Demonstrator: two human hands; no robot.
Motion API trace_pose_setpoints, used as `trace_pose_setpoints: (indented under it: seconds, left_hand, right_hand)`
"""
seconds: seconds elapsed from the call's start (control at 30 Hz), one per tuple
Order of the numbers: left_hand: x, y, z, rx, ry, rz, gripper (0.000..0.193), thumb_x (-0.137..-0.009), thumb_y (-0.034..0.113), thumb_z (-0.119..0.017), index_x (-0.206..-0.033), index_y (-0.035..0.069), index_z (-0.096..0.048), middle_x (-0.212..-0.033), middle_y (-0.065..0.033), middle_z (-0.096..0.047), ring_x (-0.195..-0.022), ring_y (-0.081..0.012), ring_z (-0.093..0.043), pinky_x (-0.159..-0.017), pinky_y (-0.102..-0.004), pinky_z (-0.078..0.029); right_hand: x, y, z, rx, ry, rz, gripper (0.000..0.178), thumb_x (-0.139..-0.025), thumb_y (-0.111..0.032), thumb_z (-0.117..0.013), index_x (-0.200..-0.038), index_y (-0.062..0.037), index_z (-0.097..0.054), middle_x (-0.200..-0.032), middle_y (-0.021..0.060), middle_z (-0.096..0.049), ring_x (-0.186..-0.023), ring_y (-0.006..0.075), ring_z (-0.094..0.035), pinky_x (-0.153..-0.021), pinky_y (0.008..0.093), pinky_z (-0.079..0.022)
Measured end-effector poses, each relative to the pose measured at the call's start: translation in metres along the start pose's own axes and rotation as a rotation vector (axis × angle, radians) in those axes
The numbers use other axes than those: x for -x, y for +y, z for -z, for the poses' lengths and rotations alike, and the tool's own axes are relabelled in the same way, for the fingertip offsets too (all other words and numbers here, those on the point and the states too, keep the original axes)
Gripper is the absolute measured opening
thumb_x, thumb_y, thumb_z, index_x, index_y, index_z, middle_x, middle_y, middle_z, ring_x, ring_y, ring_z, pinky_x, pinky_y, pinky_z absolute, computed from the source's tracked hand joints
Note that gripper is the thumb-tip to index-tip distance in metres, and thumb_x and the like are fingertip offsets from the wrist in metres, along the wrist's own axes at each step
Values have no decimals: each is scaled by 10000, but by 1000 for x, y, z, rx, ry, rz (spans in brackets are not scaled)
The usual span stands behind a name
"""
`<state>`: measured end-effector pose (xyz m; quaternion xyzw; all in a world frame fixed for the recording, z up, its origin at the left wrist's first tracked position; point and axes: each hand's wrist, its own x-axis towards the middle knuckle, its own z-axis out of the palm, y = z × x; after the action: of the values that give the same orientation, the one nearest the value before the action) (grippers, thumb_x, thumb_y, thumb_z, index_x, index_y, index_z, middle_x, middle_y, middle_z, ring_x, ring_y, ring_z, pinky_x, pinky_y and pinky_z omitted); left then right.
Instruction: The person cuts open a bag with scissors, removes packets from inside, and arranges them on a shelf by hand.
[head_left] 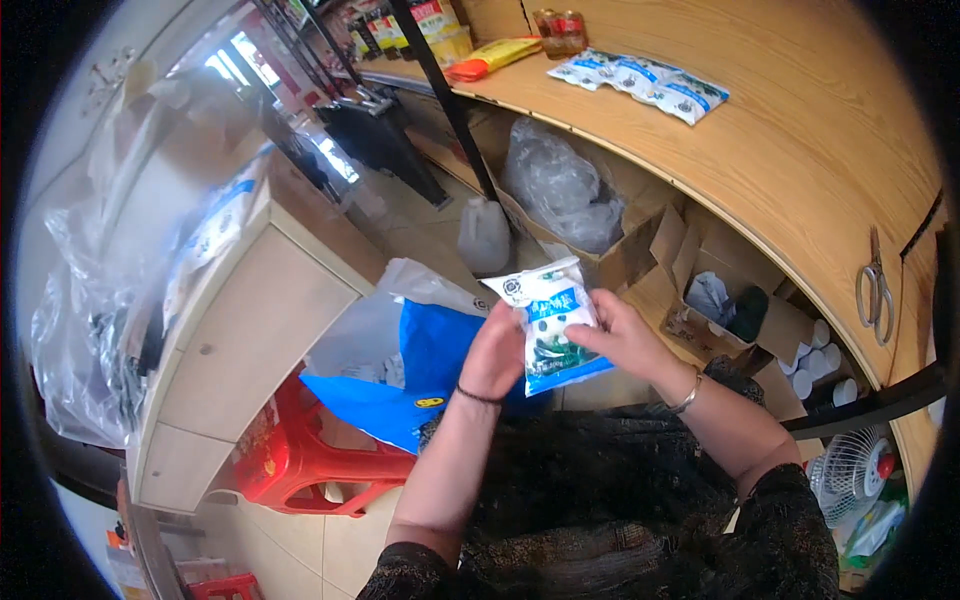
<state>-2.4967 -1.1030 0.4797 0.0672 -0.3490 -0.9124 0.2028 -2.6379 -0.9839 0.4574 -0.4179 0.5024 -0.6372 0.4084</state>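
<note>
Between my two hands is a white, blue and green plastic packet (552, 325), held upright in front of my body. My left hand (494, 352) closes around its left edge, with some fingers hidden behind it. From the right, my right hand (630, 340) grips the packet with its thumb across the front. Just left of and below my hands, a blue and clear plastic bag (380, 375) stands with its top open. A joined strip of similar packets (640, 82) lies on the wooden shelf (790, 150) beyond.
A red plastic stool (310, 455) stands at the left beside a pale cabinet (250, 340) with packets on top. Under the shelf are cardboard boxes (680, 250) and a translucent jug (484, 236). Scissors (875, 292) hang at the right, above a white fan (850, 470).
</note>
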Motion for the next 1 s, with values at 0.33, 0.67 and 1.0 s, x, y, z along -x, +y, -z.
trace_pose_setpoints:
  seconds: [0.33,0.67,1.0]
  left_hand:
    - [-3,-7,31,-232,415,-221,189,-826,171,-630,-929,23,-573,-881,-54,-622,-813,-157,-595,-754,-276,-474]
    - [10,-14,27,-331,351,-108,204,-766,97,-690,-925,12,-596,-878,-72,-636,-776,-113,-588,-699,-238,-475]
    - [3,-9,24,-89,-93,-151,427,-825,174,-617,-1185,-2,-470,-1141,-69,-557,-1030,-152,-526,-918,-326,-394]
  right_hand:
    - [9,13,3,216,-84,-81,504,-711,-223,-741,-1072,16,-482,-887,76,-606,-821,99,-545,-714,247,-444]
    - [-14,8,-8,153,163,57,196,-860,-139,-573,-949,30,-616,-816,7,-613,-743,57,-538,-655,195,-437]
    - [-31,0,-4,-566,298,8,197,-860,-184,-579,-866,10,-610,-775,29,-622,-706,93,-587,-645,225,-482]
